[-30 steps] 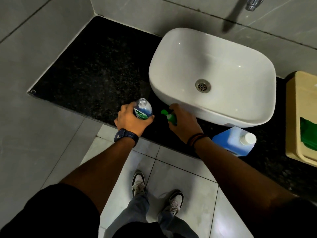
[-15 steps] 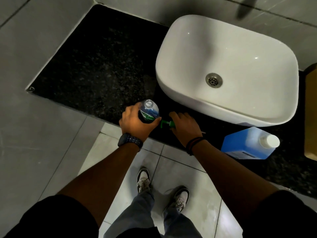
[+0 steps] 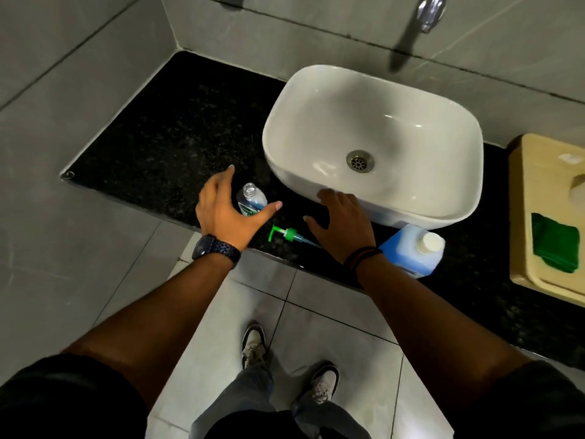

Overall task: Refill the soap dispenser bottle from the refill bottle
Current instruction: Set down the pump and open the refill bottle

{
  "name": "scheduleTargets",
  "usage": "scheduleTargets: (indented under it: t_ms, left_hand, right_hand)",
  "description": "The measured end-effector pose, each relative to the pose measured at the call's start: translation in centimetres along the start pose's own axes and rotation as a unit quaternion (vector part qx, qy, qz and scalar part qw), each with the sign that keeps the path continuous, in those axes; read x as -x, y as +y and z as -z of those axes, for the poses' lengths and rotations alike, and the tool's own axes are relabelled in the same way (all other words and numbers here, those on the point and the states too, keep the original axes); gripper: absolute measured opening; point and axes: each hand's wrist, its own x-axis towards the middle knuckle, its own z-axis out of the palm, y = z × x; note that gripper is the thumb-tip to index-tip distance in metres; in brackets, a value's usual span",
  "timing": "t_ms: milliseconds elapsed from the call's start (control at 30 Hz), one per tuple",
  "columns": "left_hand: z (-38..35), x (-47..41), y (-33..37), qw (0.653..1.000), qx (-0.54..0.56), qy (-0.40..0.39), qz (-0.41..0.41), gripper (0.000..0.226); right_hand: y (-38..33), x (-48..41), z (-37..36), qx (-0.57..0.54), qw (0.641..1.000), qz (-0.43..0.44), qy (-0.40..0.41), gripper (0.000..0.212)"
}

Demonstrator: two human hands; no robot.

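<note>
Green pump (image 3: 286, 233) lies on my table (image 3: 152, 144) mid-frame, both grips spread apart: left hand (image 3: 225, 210) beside the uncapped soap dispenser bottle (image 3: 251, 199), right hand (image 3: 342, 223) empty.

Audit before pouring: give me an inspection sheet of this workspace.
Surface: black speckled counter, white basin on it.
Job's things: dispenser bottle upright, neck open; green pump lying on the counter; blue refill bottle, white cap on.
Clutter: tan box with green cloth.
Grippers: left hand open beside the dispenser bottle; right hand open, empty.
Cables: nothing seen.
Surroundings: grey wall tiles, tap, tiled floor.
</note>
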Motion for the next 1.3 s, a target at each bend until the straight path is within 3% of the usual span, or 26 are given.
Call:
scheduleTargets:
  t_ms: [100, 267, 400, 567, 700, 867, 1000, 1300]
  left_hand:
    - [-0.3, 0.9, 3.3, 0.999, -0.003, 0.018, -0.045, 0.091]
    - [-3.3, 3.6, 9.1, 0.989, 0.052, -0.042, -0.130, 0.062]
    - [-6.4, 5.6, 13.1, 0.975, 0.085, -0.120, -0.164, 0.048]
    - [-8.7, 7.6, 16.3, 0.941, 0.121, -0.247, -0.199, 0.052]
    - [-9.4, 8.3, 17.3, 0.910, 0.158, -0.301, -0.237, 0.047]
    - [-10.0, 8.8, 18.2, 0.899, 0.192, -0.314, -0.235, 0.042]
    - [-10.4, 9.3, 18.3, 0.927, 0.150, -0.278, -0.204, 0.027]
    - [-10.9, 10.7, 18.0, 0.973, 0.124, -0.151, -0.122, 0.043]
  right_hand:
    - [1.4, 1.1, 3.4, -0.038, 0.994, -0.019, 0.104, 0.033]
    - [6.1, 4.5, 8.1, -0.061, 0.971, -0.066, 0.223, 0.029]
    - [9.8, 8.0, 9.7, -0.119, 0.968, -0.118, 0.188, 0.042]
    - [12.3, 11.2, 9.5, -0.231, 0.960, -0.141, 0.077, 0.072]
    - [13.0, 11.6, 8.3, -0.243, 0.956, -0.167, 0.002, 0.087]
    - [13.7, 10.8, 6.9, -0.213, 0.953, -0.214, -0.015, 0.082]
    - [13.9, 10.5, 6.7, -0.209, 0.952, -0.222, -0.015, 0.069]
    - [13.5, 10.4, 6.5, -0.236, 0.950, -0.205, 0.000, 0.074]
